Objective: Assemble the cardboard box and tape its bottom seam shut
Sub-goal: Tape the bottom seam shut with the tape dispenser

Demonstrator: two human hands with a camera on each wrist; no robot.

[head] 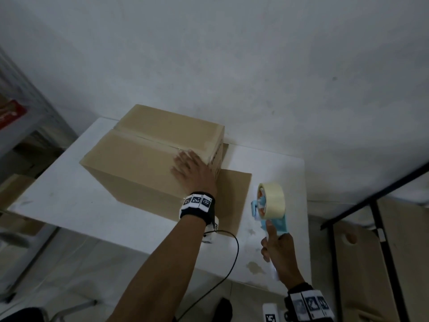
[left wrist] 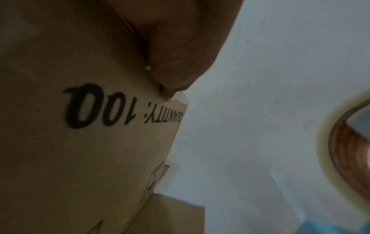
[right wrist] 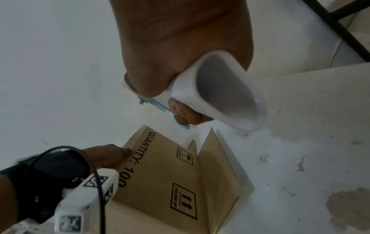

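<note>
Two hands are ours here: our left hand point(head: 189, 167) lies flat, fingers spread, on the box point(head: 144, 156) at the right end of its taped seam. Right of the box, our right hand point(head: 277, 251) grips the dispenser point(head: 270, 203), forefinger straight along it, above the table point(head: 58, 201).

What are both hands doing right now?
Left hand: open, fingers flat, pressing on the cardboard box near the seam's right end.
Right hand: closed around the tape dispenser handle, held off the box.
</note>
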